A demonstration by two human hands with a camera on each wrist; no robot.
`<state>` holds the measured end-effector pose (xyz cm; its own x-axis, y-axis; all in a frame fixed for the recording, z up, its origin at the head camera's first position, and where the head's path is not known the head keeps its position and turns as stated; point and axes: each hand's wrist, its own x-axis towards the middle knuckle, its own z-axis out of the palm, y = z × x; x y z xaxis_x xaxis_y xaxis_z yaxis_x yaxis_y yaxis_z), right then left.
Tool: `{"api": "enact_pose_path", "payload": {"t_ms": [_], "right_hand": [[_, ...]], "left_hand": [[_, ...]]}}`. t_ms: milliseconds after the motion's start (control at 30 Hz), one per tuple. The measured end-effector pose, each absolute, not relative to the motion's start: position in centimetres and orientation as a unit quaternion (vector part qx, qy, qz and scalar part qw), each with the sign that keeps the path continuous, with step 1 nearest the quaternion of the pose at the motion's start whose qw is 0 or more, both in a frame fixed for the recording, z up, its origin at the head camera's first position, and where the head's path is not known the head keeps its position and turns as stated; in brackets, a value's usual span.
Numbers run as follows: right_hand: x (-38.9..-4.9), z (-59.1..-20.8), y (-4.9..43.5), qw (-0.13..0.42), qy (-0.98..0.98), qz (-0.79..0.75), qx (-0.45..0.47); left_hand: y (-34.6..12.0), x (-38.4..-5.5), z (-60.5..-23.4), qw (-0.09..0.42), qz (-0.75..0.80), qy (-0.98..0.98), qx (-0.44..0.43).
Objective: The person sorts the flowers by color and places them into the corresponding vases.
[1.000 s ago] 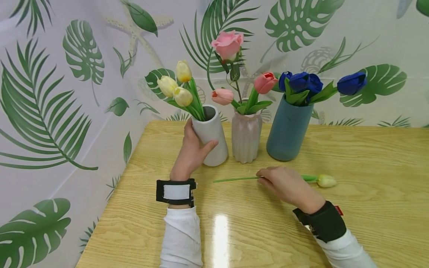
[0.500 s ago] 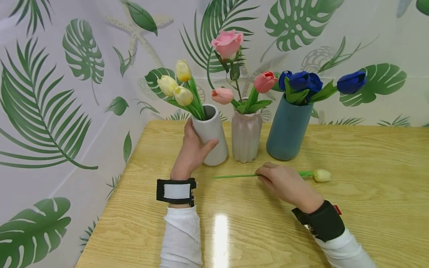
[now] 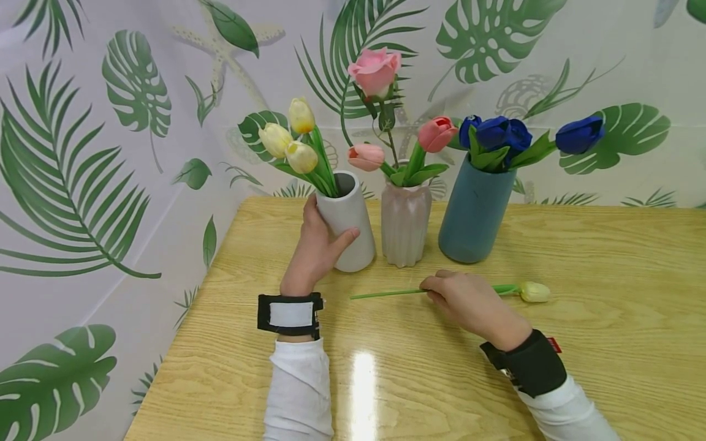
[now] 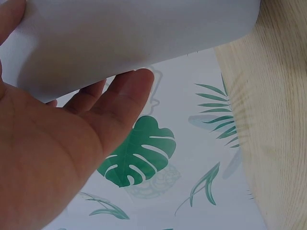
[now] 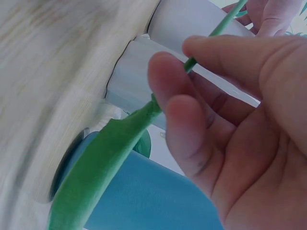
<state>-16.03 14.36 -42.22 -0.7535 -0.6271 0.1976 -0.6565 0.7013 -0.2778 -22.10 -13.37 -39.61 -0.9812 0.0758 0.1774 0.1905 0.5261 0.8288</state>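
My left hand [image 3: 317, 248] grips a white vase [image 3: 355, 239] around its side, thumb across the front. Pale yellow tulips [image 3: 300, 156] lean leftward out of that vase. In the left wrist view the fingers [image 4: 124, 93] lie along the underside of the vase [image 4: 120, 38] as seen there. My right hand [image 3: 469, 303] pinches the stem of a single pale yellow tulip [image 3: 534, 292], which lies crosswise with its bloom to the right and stem end to the left. The right wrist view has the green stem [image 5: 223, 24] between thumb and fingers, with a leaf [image 5: 100, 167] below.
Right of the white vase stands a ribbed pinkish vase [image 3: 406, 226] with a pink rose [image 3: 376, 73] and pink tulips [image 3: 437, 135]. Farther right is a blue vase [image 3: 475, 214] with blue tulips [image 3: 579, 135]. A leaf-patterned wall [image 3: 182, 73] runs behind the wooden table [image 3: 623, 275].
The bloom of the held tulip rises slightly, then dips again, while the right hand barely shifts. The left hand and the white vase stay in place.
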Motion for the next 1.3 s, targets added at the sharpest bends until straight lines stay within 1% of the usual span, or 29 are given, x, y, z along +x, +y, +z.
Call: {"api": "enact_pose_path", "payload": {"t_ms": [367,600,767,867,900,967,1067,1133,1167,1233,1300], "right_hand": [[-16.1,-42.3,14.4,0.044,-0.923,0.163,0.347],[-16.0,-42.4,14.4,0.068,-0.923,0.171,0.339],[-15.8,-42.3,14.2,0.075,-0.931,0.18,0.308],[-15.6,-42.5,13.4,0.068,-0.932,0.241,0.262],[-15.5,-42.5,13.1,0.056,-0.928,0.277,0.244],[-15.1,-42.6,12.4,0.015,-0.901,0.383,0.205],[-14.6,-42.5,11.3,-0.069,-0.816,0.557,0.14],[-14.3,-42.4,10.6,-0.13,-0.73,0.666,0.079],[-14.2,-42.3,10.3,-0.15,-0.687,0.709,0.047],[-13.9,-42.2,9.7,-0.175,-0.593,0.786,-0.024],[-13.7,-42.2,9.2,-0.186,-0.499,0.842,-0.088]], "left_hand": [[-13.3,-22.1,-39.7,0.057,-0.478,-0.874,-0.072],[-13.3,-22.1,-39.7,0.058,-0.477,-0.874,-0.073],[-13.3,-22.1,-39.6,0.056,-0.475,-0.875,-0.071],[-13.3,-22.1,-39.6,0.057,-0.475,-0.875,-0.071],[-13.3,-22.1,-39.6,0.057,-0.475,-0.875,-0.072],[-13.3,-22.1,-39.6,0.059,-0.477,-0.874,-0.074],[-13.3,-22.1,-39.6,0.063,-0.477,-0.873,-0.075],[-13.3,-22.1,-39.6,0.066,-0.478,-0.873,-0.077],[-13.3,-22.1,-39.6,0.066,-0.477,-0.873,-0.076],[-13.3,-22.1,-39.6,0.064,-0.476,-0.874,-0.076],[-13.4,-22.1,-39.6,0.063,-0.474,-0.875,-0.076]]}}
